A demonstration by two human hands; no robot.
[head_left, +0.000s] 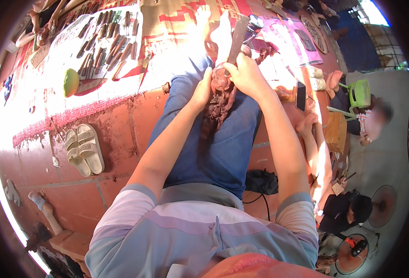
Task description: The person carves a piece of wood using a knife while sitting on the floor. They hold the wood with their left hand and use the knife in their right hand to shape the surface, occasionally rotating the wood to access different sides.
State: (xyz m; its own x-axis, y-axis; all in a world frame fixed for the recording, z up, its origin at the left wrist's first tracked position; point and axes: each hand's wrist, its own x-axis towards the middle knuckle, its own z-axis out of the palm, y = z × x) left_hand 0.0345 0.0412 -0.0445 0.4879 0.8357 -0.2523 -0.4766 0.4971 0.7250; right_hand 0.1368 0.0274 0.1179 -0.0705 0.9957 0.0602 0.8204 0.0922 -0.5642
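A reddish-brown wood carving with knobbly, deeply cut detail rests upright between my thighs, over my blue jeans. My left hand grips its left side, the fingertips hidden behind it. At the carving's upper right, my right hand is closed round the lower part of a long flat grey-brown bar. That bar slants up and away past my bare feet, its lower end against the carving's top. Whether the bar is metal or wood I cannot make out.
Rows of wooden-handled carving tools lie on a white cloth at far left, near a green round object. Beige sandals stand on red tiles. A phone lies to the right. Other people sit nearby, with fans at lower right.
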